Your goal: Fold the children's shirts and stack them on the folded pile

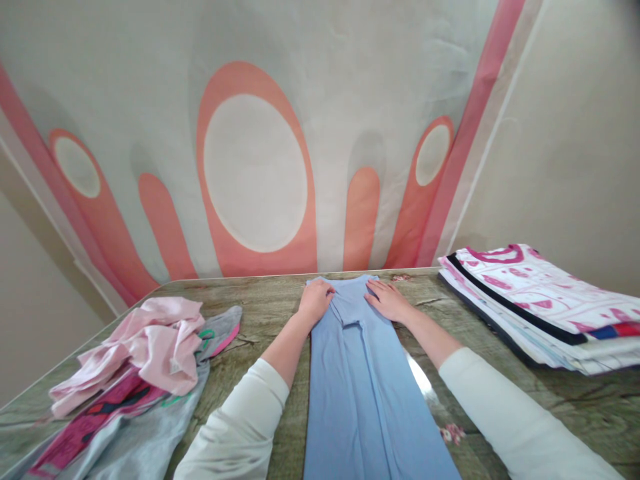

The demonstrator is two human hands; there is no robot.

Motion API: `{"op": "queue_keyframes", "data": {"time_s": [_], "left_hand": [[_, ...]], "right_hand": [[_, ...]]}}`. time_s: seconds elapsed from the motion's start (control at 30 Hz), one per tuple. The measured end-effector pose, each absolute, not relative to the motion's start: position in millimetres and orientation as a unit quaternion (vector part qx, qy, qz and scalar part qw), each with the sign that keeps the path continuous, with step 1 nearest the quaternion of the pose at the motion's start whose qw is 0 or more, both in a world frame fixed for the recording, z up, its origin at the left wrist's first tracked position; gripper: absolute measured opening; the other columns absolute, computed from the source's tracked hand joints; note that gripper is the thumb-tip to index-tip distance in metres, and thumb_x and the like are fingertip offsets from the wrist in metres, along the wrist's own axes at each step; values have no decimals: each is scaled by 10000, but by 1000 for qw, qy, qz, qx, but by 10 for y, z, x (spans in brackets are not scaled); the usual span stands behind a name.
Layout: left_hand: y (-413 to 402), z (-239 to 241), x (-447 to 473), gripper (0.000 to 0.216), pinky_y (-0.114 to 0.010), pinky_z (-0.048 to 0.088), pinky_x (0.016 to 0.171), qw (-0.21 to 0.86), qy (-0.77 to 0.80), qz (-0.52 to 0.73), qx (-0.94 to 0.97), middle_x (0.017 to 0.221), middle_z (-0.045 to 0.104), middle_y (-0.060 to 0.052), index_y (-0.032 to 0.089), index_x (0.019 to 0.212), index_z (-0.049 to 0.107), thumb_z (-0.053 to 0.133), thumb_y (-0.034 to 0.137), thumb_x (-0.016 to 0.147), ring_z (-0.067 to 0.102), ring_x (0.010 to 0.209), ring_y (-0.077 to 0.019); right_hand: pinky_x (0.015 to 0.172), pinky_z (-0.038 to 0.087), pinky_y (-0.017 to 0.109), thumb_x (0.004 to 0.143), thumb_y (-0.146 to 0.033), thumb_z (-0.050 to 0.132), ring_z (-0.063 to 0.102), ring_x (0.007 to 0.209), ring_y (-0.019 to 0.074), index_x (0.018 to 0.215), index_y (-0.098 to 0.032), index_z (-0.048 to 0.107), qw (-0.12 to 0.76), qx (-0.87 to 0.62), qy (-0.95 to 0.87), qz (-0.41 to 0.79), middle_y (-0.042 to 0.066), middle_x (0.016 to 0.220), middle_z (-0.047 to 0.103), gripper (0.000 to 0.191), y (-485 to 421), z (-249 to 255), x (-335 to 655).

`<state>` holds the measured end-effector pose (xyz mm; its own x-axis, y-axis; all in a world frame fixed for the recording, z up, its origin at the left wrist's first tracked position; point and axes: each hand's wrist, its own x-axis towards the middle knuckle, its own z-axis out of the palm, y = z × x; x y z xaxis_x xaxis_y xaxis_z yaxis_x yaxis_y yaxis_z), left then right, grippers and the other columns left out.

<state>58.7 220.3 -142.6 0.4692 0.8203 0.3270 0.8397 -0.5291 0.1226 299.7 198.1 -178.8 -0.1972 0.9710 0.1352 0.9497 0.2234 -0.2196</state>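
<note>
A light blue garment (365,387) lies in a long folded strip down the middle of the wood-patterned table (270,313), reaching from the near edge to the far edge. My left hand (316,300) rests on its far left end with fingers curled on the cloth. My right hand (387,299) lies flat on its far right end, fingers stretched out. Both arms wear cream sleeves.
A loose heap of pink, grey and magenta clothes (145,360) lies at the left. A stack of folded garments (545,307), white with magenta print on top, sits at the right. A wall with orange and white shapes (255,173) rises just behind the table.
</note>
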Motion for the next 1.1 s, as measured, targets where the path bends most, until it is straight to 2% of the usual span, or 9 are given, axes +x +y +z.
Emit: {"op": "queue_keyframes", "data": {"time_s": [0.2,0.4,0.73,1.1], "left_hand": [[2226,-1302,483,187,-271,405,827,55,-403,-97,-908,962,612,-30,239,923,663,494,225,844,567,902,-163],[2220,-1263,494,224,-319,408,810,102,-375,-50,-920,887,622,-60,195,787,672,460,211,860,578,856,-190],[2152,-1268,521,246,-328,391,805,152,-376,-51,-913,884,608,-80,181,837,656,415,203,881,564,876,-191],[2065,-1088,527,193,-338,391,796,166,-389,-30,-905,914,619,-92,179,830,672,481,200,819,552,919,-216]], "right_hand": [[1064,158,427,903,-497,231,232,1322,230,1373,-164,331,122,-621,-773,45,69,1449,278,585,1973,-1776,2995],[1064,160,412,902,-499,231,236,1321,226,1375,-157,328,125,-619,-774,43,68,1445,286,591,1971,-1769,2998],[1061,171,413,903,-497,239,239,1320,221,1371,-169,335,124,-621,-774,34,64,1441,296,579,1982,-1788,2999],[1063,165,400,906,-492,244,245,1318,220,1367,-163,341,129,-619,-774,37,71,1441,296,574,1975,-1784,2997]]}}
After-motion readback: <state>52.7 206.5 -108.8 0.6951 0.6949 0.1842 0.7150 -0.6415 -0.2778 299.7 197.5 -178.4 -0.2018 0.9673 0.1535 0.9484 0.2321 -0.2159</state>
